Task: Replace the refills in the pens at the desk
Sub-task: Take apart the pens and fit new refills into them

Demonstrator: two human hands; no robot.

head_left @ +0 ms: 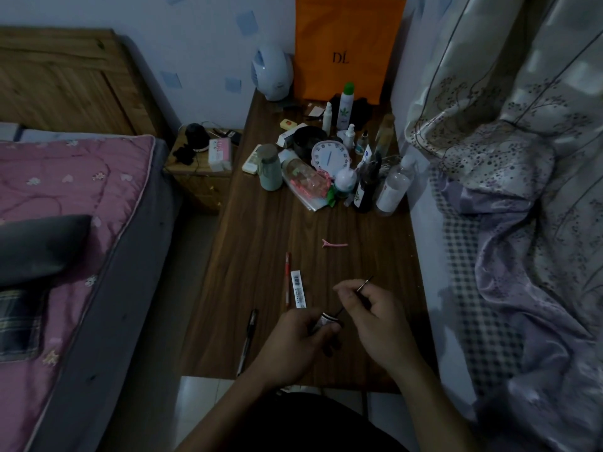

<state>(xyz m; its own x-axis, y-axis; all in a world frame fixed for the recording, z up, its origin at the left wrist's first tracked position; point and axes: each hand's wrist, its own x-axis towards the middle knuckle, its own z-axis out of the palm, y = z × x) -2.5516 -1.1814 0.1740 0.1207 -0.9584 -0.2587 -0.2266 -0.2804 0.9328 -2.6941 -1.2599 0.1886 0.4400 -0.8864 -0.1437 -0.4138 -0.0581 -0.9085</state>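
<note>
Over the near part of the wooden desk (261,230), my left hand (293,344) grips a small dark pen part with a white band (323,321). My right hand (375,318) pinches a thin refill (363,284) whose tip points up and to the right; its lower end runs toward the part in my left hand. A red pen (287,275) lies on the desk beside a white refill packet with a barcode (298,288). A black pen (248,340) lies near the desk's front left edge.
A pink hair clip (334,244) lies mid-desk. Bottles, a white clock (329,156), a cup and an orange bag (346,44) crowd the back of the desk. A bed with a pink quilt (65,207) is on the left, patterned bedding (522,190) on the right.
</note>
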